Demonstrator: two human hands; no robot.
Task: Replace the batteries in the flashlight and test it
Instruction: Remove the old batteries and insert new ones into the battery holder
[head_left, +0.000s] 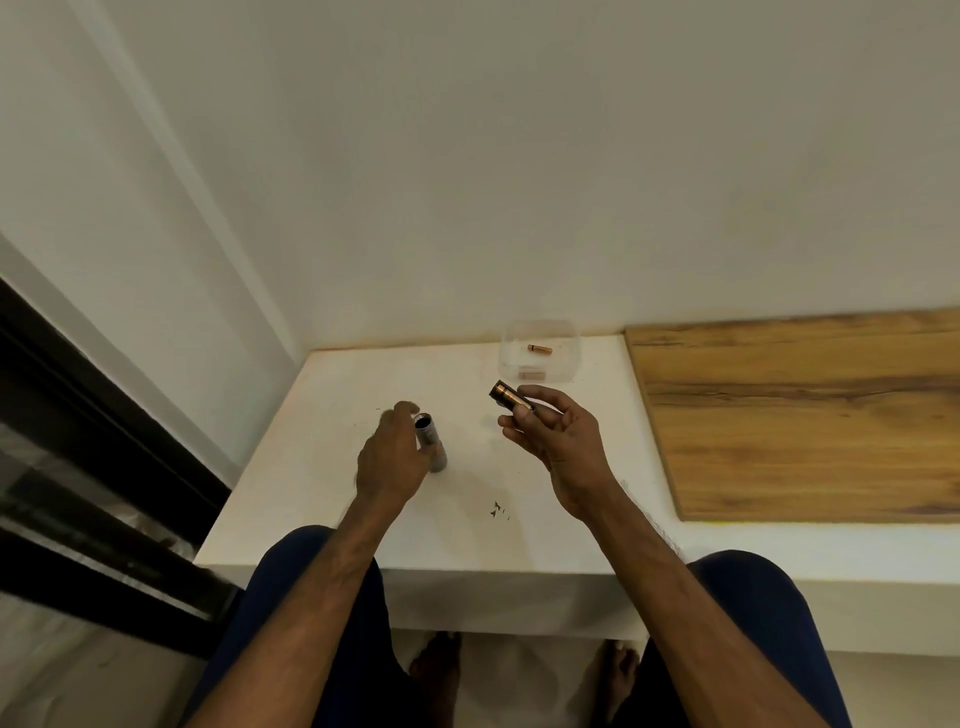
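Observation:
The grey flashlight body (432, 444) stands upright on the white table (322, 467) with its open end up. My left hand (389, 457) grips it from the left side. To the right and slightly higher, my right hand (550, 436) holds a black battery holder with copper-coloured batteries (508, 398) in its curled fingers; the holder's end sticks out toward the upper left. A clear plastic box (563, 332) sits at the back of the table with one copper battery (539, 348) lying inside and another small piece near its front wall.
A wooden board (805, 415) covers the surface to the right. A white wall rises directly behind the table. A dark window frame (93, 415) runs along the left. Small dark specks (496, 509) lie on the table near its front. My knees and feet show below.

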